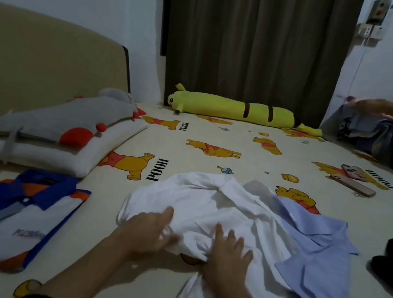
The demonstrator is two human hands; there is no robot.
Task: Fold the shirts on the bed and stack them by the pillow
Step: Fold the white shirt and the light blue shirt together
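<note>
Bed (pixel 219 132): the cartoon-bear sheet runs from your body out to the dark curtain (pixel 256 41); the padded headboard (pixel 48 57) closes your left side.
Open room: bare sheet lies between the white shirt and the yellow plush bolster (pixel 236 108) at the far edge, and a narrower strip lies between the white shirt and the folded shirt.
White shirt (pixel 219 205): crumpled in the middle of the bed straight ahead of you, collar toward the far side, long axis roughly from you to the curtain; one end trails down toward your right forearm.
Blue shirt (pixel 314 261): unfolded, just right of the white shirt and partly under it, its near hem toward the bed's near edge.
Folded shirt (pixel 13 216): blue, white and orange, lying flat to your left just in front of the pillow (pixel 45 148), collar toward the pillow.
Left hand (pixel 149 230): your fingers are fairly straight and touch the white shirt's near-left edge; motion blur hides whether they pinch it.
Right hand (pixel 226 256): your fingers are spread apart, pressing flat on the white shirt.
Right side: two phones (pixel 354 180) lie on the sheet; beyond them another person's hand (pixel 378 107) rests on a pile of clothes (pixel 371 135).
</note>
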